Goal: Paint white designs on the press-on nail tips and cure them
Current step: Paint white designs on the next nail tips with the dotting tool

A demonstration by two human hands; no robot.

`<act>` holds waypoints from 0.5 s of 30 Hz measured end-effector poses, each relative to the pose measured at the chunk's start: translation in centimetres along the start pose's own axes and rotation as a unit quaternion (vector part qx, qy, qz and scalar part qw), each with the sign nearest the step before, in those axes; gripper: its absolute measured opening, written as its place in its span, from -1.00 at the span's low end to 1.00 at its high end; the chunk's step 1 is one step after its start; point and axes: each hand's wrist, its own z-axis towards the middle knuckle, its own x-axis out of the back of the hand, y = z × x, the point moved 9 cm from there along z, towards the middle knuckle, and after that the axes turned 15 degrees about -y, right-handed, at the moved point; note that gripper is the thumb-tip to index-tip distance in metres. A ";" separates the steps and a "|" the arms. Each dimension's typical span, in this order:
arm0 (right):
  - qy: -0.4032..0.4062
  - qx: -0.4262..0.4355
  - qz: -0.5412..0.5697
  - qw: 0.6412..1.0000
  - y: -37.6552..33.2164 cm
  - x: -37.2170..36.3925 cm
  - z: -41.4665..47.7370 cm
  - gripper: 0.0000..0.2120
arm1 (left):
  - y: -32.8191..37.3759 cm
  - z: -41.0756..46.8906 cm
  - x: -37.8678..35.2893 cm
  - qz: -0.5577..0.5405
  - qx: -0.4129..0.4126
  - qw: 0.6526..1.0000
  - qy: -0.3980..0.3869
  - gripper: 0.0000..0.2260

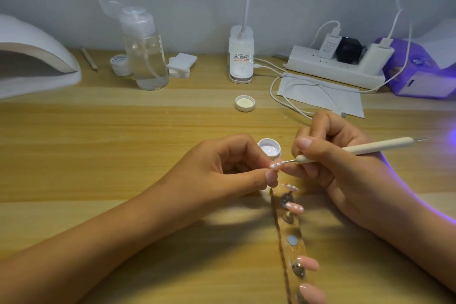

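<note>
Pinching a pink nail tip (275,165) between curled thumb and forefinger, the left hand (237,168) holds it above the desk (98,143) near the middle of the view; a row of white dots shows on the tip. At 3 o'clock from it, the right hand (328,155) grips a cream dotting tool (357,150) like a pen, fingers curled round the shaft, with the fine metal point touching the held tip. An open pot of white paint (269,149) sits just at 12 o'clock of the tip, partly hidden by the fingers. At 6 o'clock lies a holder strip (291,237) running toward the bottom edge; two dotted tips (294,207) sit at its upper end and two plain pink tips (308,263) at its lower end. Farther out at 12 o'clock a loose white lid (244,103) lies upside down. A white curing lamp (37,57) stands at 10 o'clock, a clear pump bottle (145,49) at 11 o'clock, and a power strip (338,66) at 1 o'clock, with a purple lamp (419,69) glowing violet at 2 o'clock.
</note>
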 end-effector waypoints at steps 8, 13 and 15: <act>0.003 -0.003 -0.003 1.000 0.1 0.2 0.0 -0.75 | 0.0 0.0 0.0 0.001 0.001 1.000 0.002 -0.94; 0.000 0.001 -0.005 1.000 0.2 0.2 0.0 -0.74 | 0.0 0.0 0.0 0.001 -0.001 1.000 0.000 -0.91; -0.004 -0.001 -0.008 1.000 0.1 0.1 0.0 -0.74 | 0.0 0.0 0.0 0.002 -0.001 1.000 0.000 -0.92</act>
